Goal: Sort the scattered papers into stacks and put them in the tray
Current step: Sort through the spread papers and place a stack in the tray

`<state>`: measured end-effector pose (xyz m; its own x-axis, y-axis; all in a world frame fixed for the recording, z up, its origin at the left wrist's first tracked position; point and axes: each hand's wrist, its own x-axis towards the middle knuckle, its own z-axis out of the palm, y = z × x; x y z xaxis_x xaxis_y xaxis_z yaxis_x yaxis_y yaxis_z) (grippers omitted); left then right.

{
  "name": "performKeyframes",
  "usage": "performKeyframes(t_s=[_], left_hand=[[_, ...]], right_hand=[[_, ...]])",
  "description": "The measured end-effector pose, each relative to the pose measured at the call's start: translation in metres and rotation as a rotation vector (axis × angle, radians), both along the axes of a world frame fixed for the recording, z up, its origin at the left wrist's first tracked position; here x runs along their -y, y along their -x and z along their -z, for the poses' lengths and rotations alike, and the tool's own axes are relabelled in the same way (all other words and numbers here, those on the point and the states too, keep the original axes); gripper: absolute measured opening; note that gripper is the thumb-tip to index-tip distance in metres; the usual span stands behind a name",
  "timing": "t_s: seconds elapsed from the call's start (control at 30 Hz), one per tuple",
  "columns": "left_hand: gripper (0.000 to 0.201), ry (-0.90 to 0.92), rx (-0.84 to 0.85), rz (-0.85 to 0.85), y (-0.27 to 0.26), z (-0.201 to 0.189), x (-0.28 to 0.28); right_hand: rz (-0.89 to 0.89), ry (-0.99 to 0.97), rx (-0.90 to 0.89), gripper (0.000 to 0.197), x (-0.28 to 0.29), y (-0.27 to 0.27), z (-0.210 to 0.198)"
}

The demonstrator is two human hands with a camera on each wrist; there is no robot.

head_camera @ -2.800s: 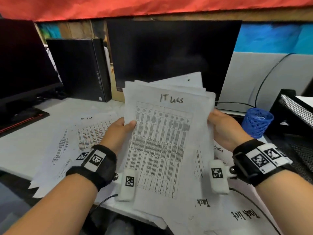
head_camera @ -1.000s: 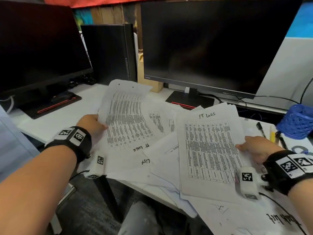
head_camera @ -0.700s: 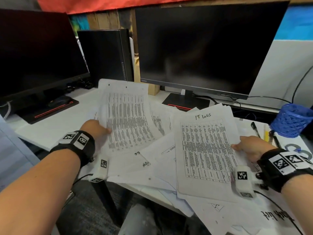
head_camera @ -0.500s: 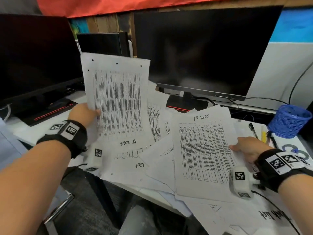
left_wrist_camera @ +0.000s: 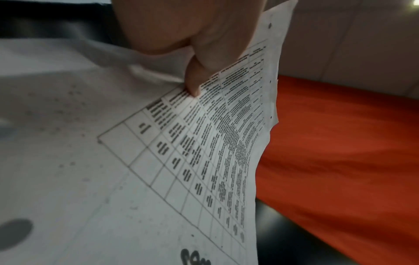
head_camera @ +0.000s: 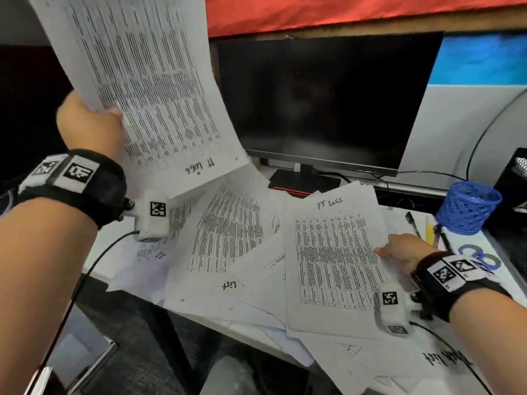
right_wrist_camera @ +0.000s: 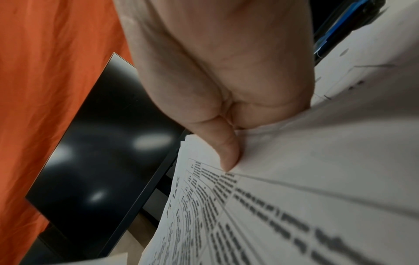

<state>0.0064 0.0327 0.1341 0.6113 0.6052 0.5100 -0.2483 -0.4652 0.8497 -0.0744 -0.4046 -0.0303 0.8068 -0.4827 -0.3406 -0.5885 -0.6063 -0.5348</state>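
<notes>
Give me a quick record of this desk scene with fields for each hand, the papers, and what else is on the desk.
left hand: holds lifted sheet marked IT Logs, raised above the desk
right hand: grips IT Logs stack at its right edge, low over the desk
loose papers: scattered, overlapping
tray: far right, mostly out of frame
other: monitor, blue pen cup, pens

Papers (head_camera: 222, 246): white, dense black table print, black handwritten headings. Lifted sheet (head_camera: 142, 81) at left: same white with black grid. Monitor (head_camera: 325, 101) far centre: black. Cloth (head_camera: 342, 10) above it: orange-red. Pen cup (head_camera: 467, 208) far right: blue mesh. Wristbands (head_camera: 82, 183): black with white tags bearing black square codes.
</notes>
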Motion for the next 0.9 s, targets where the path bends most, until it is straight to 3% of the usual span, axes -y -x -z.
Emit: performKeyframes(t_s=[0.07,0.13,0.3,0.43,0.6,0.7,0.77,0.8,0.9], left_hand=[[0.039,0.066,0.052,0.096,0.001,-0.009,0.012],[0.038,0.099,0.031,0.226,0.005,-0.009,0.032],[0.034,-0.012,-0.284,0.554,0.014,0.031,0.091],[0.020,0.054,-0.462,0.653,0.021,0.073,0.130],[0.017,0.111,-0.542,0.608,0.020,0.104,0.154],[0.034,0.282,-0.571,0.626,0.020,0.121,0.162],[0.037,0.351,-0.556,0.629,0.023,0.130,0.166],[0.038,0.343,-0.554,0.636,0.026,0.133,0.167],[0.032,0.105,-0.661,0.752,0.026,0.135,0.158]], right_hand=[[0.002,-0.031,0.030,0.042,0.000,0.001,0.001],[0.005,-0.227,0.102,0.037,0.009,-0.006,0.009],[0.103,-0.558,0.295,0.028,0.002,-0.004,-0.008],[0.056,-0.770,0.413,0.025,-0.015,-0.003,-0.029],[0.043,-0.806,0.460,0.028,-0.035,0.000,-0.037],[0.128,-0.812,0.551,0.026,-0.049,0.001,-0.038],[0.201,-0.800,0.581,0.045,-0.053,0.000,-0.035],[0.185,-0.781,0.587,0.049,-0.054,-0.002,-0.033],[0.003,-0.525,0.492,0.024,-0.052,-0.008,-0.021]])
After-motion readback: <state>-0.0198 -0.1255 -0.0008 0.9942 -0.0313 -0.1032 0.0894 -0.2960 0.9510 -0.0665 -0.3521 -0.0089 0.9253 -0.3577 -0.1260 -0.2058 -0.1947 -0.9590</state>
